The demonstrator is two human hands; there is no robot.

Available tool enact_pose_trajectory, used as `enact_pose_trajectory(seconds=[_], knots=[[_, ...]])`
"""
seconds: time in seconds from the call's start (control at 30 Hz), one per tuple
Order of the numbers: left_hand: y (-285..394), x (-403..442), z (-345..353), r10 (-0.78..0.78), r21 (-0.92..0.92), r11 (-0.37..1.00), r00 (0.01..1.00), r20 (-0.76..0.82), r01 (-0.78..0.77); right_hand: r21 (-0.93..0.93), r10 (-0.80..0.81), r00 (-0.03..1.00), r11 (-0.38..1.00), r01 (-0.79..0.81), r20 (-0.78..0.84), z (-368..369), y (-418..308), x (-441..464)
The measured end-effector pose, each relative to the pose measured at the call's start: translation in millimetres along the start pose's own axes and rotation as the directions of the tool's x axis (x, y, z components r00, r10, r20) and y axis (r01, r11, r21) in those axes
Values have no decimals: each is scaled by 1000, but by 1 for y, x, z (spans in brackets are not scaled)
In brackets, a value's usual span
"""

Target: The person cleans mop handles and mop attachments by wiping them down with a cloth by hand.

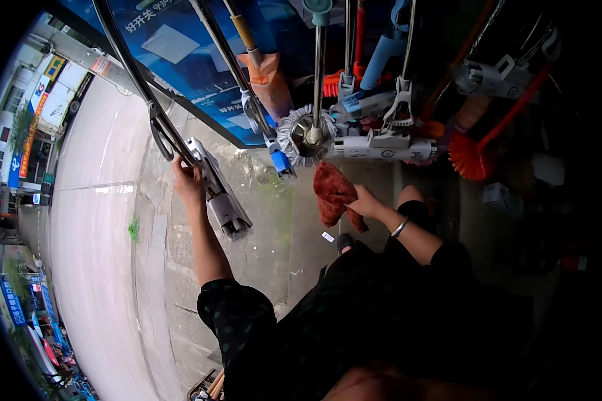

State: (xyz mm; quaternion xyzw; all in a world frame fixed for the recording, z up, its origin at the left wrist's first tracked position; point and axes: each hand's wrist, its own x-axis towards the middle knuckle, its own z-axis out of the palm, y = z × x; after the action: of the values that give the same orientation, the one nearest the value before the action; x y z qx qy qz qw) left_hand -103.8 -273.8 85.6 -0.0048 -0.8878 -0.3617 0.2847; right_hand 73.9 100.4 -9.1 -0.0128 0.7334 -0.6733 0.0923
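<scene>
Black clothing with dark green dots (pixel 244 321) fills the lower middle of the view, closest to the head camera, and both bare arms reach forward from its sleeves. The left hand (pixel 190 179) has its fingers curled round the lower shaft of a black-handled flat mop with a white and grey plastic head (pixel 229 212); the shaft passes through the grip and the head slants away just below the fingers, its far end covered in clear plastic. The right hand (pixel 366 200) pinches a crumpled rust-red cloth (pixel 330 190) between thumb and fingers; most of the cloth bunches beyond the fingertips, and a loose fold droops beside them. How the hidden fingers lie under it, I cannot tell. A plain silver-coloured metal bangle (pixel 400 227) circles the right wrist.

White characters reading 好开关 show on a shiny blue printed board (pixel 170 45), once at its top, followed by smaller writing, and again near its lower edge. Across the road, "5G" stands on an upright shop sign (pixel 39 87); other lettering there is too small to read.

An orange-pink object in a clear plastic wrapper (pixel 267 80) leans among the handles, near a round mop with grey-white fringe (pixel 289 138). At the bottom edge, a dark-rimmed holder (pixel 195 391) contains tan wooden sticks (pixel 216 385). Farther right sits a small pale box (pixel 502 198), its contents out of sight.
</scene>
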Motion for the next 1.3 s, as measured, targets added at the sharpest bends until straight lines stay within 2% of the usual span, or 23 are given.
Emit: enact_pose_trajectory(seconds=[0.13,0.23,0.33,0.4,0.47,0.5,0.57,0.6,0.63,0.73,0.77,0.83,0.9,0.93,0.97,1.0,1.03,1.1,1.13,1.17,1.23,1.27,1.3], knots=[[38,-10,65,-20,-284,958,997,75,40,16,132,988,991,-131,-78,-27,1,-28],[83,-27,99,44,-417,909,998,47,-21,24,112,980,994,-110,-163,-52,2,-46],[133,-57,126,351,-458,851,926,135,-256,95,116,962,991,-95,-248,-71,-8,-60],[174,-78,142,480,-517,810,821,310,-278,191,127,950,979,-73,-286,-84,-14,-63],[208,-90,169,611,-568,736,724,321,-369,187,127,943,980,-71,-307,-93,-19,-69],[221,-92,184,562,-524,792,710,423,-315,171,114,938,983,-61,-326,-102,-20,-69],[238,-89,221,545,-479,793,790,281,-377,214,156,923,973,-83,-352,-114,-14,-68],[240,-82,240,458,-435,853,814,358,-288,233,135,932,971,-57,-337,-123,-19,-67],[237,-76,259,477,-417,852,800,365,-317,262,128,939,964,-42,-320,-126,-27,-69],[243,-73,275,271,-313,943,810,520,-114,243,90,963,970,-27,-253,-157,-12,-74],[244,-73,270,265,-297,947,822,503,-124,254,50,968,967,14,-244,-163,-18,-74],[241,-80,265,173,-279,960,783,598,2,257,45,974,966,14,-222,-175,-26,-74],[232,-92,251,201,-233,968,836,511,-90,262,45,980,965,8,-193,-183,-34,-71],[237,-96,235,147,-240,970,851,504,-26,197,112,987,977,-87,-117,-187,-40,-66],[232,-102,223,156,-255,966,881,448,-41,122,187,982,976,-181,-40,-189,-50,-62],[227,-110,208,67,-242,969,880,470,55,151,112,994,983,-108,-16,-185,-66,-58],[229,-115,187,-23,-226,962,872,489,152,147,124,992,981,-125,16,-184,-72,-52],[218,-129,154,-128,-233,938,880,457,257,96,253,949,957,-274,187,-177,-78,-42],[195,-141,149,-87,-317,922,918,386,221,90,61,985,993,-76,163,-168,-75,-37],[201,-146,131,-124,-350,897,913,389,271,76,-134,982,989,125,132,-159,-73,-32],[191,-159,107,-162,-435,831,899,407,347,89,-327,943,939,332,-65,-152,-83,-16],[193,-163,98,-181,-429,831,901,395,355,-88,-462,880,887,454,-115,-155,-93,-8],[197,-168,90,-195,-443,815,898,396,372,-313,-518,847,829,463,-121,-163,-89,2]])
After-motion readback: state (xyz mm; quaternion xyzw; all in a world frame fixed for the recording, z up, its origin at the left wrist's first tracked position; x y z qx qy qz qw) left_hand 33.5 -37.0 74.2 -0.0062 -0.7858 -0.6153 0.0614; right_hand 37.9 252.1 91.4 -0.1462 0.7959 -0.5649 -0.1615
